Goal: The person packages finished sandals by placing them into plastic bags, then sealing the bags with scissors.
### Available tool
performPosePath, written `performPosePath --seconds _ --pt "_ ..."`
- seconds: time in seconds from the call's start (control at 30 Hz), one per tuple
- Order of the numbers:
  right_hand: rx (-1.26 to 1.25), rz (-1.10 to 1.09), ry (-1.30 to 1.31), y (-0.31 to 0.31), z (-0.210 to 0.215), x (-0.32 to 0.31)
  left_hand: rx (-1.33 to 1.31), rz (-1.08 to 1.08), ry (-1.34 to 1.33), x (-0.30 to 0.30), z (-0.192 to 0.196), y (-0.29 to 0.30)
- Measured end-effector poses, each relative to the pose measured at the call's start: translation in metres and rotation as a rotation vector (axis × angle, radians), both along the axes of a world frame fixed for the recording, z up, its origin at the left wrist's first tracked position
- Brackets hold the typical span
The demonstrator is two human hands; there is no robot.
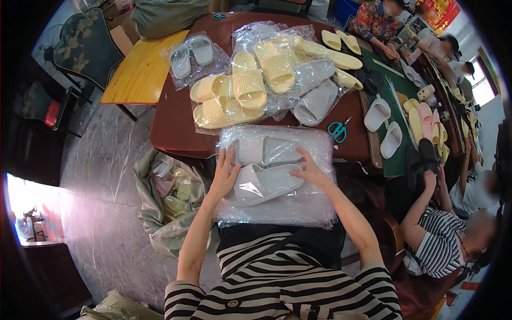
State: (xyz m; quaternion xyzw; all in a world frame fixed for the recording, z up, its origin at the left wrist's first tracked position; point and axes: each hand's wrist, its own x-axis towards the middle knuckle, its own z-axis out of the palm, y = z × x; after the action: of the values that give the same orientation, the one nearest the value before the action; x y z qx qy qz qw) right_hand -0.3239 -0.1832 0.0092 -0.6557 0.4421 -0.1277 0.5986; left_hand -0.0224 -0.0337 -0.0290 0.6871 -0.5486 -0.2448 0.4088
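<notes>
A pair of light grey slides, the far slide [280,151] and the near slide [277,180], lies side by side under clear film, on a stack of clear plastic bags [277,213] at the table's front edge. My left hand [224,178] rests on the left end of the pair, its fingers spread. At the right end, my right hand [312,173] touches the film with thumb and forefinger wide apart. Just beyond is a heap of bagged slides, mostly yellow slides [249,90] with a few grey ones. Teal-handled scissors [337,132] lie right of the stack.
A bagged grey pair [192,55] lies at the table's far left. Two loose pale slides [378,114] sit to the right, near a green mat [394,168]. An open sack [173,200] with bagged slides stands at lower left. Co-workers sit along the right; one holds dark slides [424,160].
</notes>
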Motion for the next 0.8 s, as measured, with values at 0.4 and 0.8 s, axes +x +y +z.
performPosePath --seconds 0.4,0.8 --pt "0.072 -0.076 -0.081 0.006 0.01 -0.002 0.1 0.162 0.083 0.022 0.021 -0.035" --pt "0.099 -0.11 -0.185 0.013 0.017 -0.008 -0.061 0.409 -0.108 0.025 0.005 -0.095"
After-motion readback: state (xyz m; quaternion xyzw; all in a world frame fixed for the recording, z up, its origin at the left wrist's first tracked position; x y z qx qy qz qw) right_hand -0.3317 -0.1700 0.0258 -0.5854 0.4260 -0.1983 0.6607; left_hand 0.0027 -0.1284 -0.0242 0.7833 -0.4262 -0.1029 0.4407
